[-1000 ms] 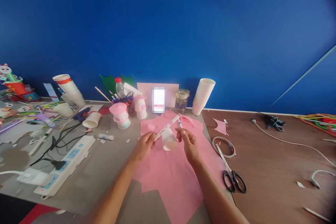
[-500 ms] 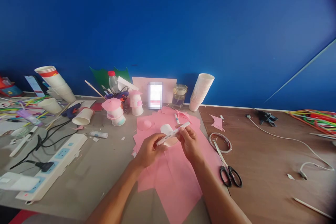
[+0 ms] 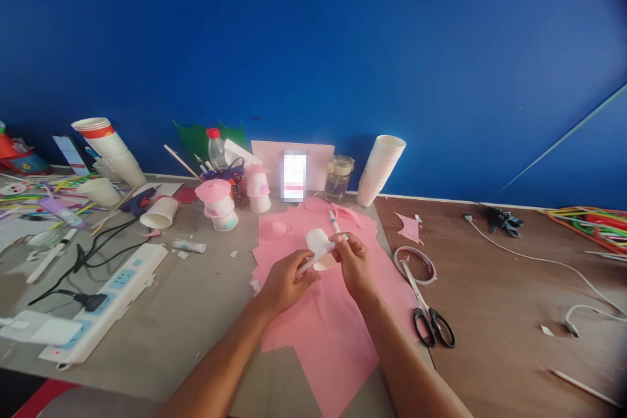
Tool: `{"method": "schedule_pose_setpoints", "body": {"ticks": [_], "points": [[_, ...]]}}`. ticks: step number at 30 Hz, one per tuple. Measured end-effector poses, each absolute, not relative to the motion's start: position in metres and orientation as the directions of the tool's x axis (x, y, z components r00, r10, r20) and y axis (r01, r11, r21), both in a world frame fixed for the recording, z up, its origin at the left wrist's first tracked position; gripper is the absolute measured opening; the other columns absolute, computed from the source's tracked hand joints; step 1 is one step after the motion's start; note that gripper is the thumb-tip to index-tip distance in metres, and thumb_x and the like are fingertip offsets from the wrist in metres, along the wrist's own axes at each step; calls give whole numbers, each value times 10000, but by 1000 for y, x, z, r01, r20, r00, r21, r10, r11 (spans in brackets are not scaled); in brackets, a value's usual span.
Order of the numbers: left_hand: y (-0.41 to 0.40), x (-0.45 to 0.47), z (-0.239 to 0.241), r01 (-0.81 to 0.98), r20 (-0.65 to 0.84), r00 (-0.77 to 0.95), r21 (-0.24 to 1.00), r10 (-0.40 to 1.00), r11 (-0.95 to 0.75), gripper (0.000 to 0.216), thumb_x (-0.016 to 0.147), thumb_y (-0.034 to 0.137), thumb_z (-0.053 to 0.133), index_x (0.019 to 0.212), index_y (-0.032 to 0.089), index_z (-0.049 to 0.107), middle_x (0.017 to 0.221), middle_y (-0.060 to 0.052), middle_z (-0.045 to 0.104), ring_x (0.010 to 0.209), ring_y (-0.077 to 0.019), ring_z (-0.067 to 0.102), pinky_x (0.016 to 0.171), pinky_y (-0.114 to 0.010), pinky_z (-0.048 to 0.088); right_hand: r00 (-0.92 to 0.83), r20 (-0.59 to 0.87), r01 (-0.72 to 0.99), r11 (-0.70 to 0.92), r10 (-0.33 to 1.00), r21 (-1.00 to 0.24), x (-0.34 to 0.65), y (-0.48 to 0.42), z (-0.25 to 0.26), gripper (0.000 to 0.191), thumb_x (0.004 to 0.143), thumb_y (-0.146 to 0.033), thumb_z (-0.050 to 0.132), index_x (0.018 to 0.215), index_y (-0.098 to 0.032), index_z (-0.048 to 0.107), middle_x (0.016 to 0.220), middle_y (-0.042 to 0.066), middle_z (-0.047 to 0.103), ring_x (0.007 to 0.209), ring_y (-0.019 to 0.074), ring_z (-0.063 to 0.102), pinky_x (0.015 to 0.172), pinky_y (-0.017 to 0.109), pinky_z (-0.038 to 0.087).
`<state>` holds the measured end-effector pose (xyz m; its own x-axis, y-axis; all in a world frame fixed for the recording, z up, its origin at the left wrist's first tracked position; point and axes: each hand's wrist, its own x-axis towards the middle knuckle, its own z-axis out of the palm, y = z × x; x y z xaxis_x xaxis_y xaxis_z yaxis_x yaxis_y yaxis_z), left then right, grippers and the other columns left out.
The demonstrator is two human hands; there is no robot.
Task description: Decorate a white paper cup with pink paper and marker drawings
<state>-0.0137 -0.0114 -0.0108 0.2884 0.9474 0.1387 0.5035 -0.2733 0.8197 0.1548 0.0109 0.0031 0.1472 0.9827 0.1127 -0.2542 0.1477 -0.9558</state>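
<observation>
Between my two hands is a slim white marker pen, held at a slant. My left hand is closed around its lower left end, and my right hand pinches its upper right end near a bluish part. Just behind the pen, a white paper cup lies on the pink paper sheets, partly covered by pen and fingers. A second white marker with a blue band rests beyond my right fingertips. Left of the cup sits a small pink paper cone.
Scissors and a tape roll lie on the right. At the back stand decorated pink cups, a phone with a blurred screen, a glass jar and a tall cup stack. A power strip with cords occupies the left.
My hands have shifted slightly; the marker's bluish end now shows at my right fingers, and its printed side has turned from view. The whole scene sits a little further right.
</observation>
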Motion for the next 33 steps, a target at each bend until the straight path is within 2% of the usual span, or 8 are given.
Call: {"method": "schedule_pose_setpoints", "body": {"ticks": [5,11,15,18,21,27,30,33], "points": [[-13,-13,-9,541,141,283,794,949,-279,162,901,330,483,915,193,569,752,4,595,641,-130,493,603,-247,354,123,111,-185,132,986,-974,150,5,7,369,754,-543,673,660,-188,643,516,-36,490,515,107,435,532,248,383],[-16,-12,-3,467,112,353,839,929,-279,214,941,342,411,830,190,514,653,41,450,584,-108,361,558,-244,279,119,101,-196,123,988,-973,151,7,1,416,778,-585,634,676,-182,630,524,-32,494,505,101,420,512,239,363],[-19,-9,3,380,44,394,901,918,-207,332,961,412,366,728,190,447,606,43,425,558,-102,347,549,-249,277,110,84,-239,109,990,-965,152,9,-4,413,788,-576,640,674,-180,624,520,-44,458,506,92,390,509,229,336],[-20,-11,9,271,-76,439,961,896,-52,400,954,504,349,769,181,496,576,37,449,532,-103,379,528,-243,301,97,64,-290,89,993,-953,152,9,-5,408,791,-565,646,658,-181,613,526,-47,443,512,90,373,506,225,319],[-18,-15,10,110,-193,549,981,813,158,462,922,581,379,857,159,555,534,40,478,430,-79,336,456,-230,262,77,52,-315,74,996,-946,151,8,-1,415,791,-564,646,637,-181,604,522,-49,425,506,88,346,496,226,297],[-15,-19,-3,-191,-176,721,879,670,437,430,870,577,499,803,156,552,388,74,422,289,-50,229,397,-219,228,51,64,-302,76,997,-950,149,5,3,422,798,-569,623,622,-188,584,507,-56,389,499,93,314,491,234,271],[-15,-16,-3,-184,-172,712,890,681,417,444,883,573,488,840,141,578,447,43,485,324,-62,321,424,-226,279,66,83,-214,95,994,-972,151,4,5,423,816,-566,594,617,-193,564,508,-54,393,500,100,336,497,239,288],[-16,-11,3,-108,-115,643,965,757,239,504,900,588,458,965,113,612,644,-26,581,513,-97,488,547,-253,385,112,135,-44,141,984,-989,153,0,10,410,831,-550,569,621,-199,547,521,-45,429,515,112,387,520,247,325]]}}
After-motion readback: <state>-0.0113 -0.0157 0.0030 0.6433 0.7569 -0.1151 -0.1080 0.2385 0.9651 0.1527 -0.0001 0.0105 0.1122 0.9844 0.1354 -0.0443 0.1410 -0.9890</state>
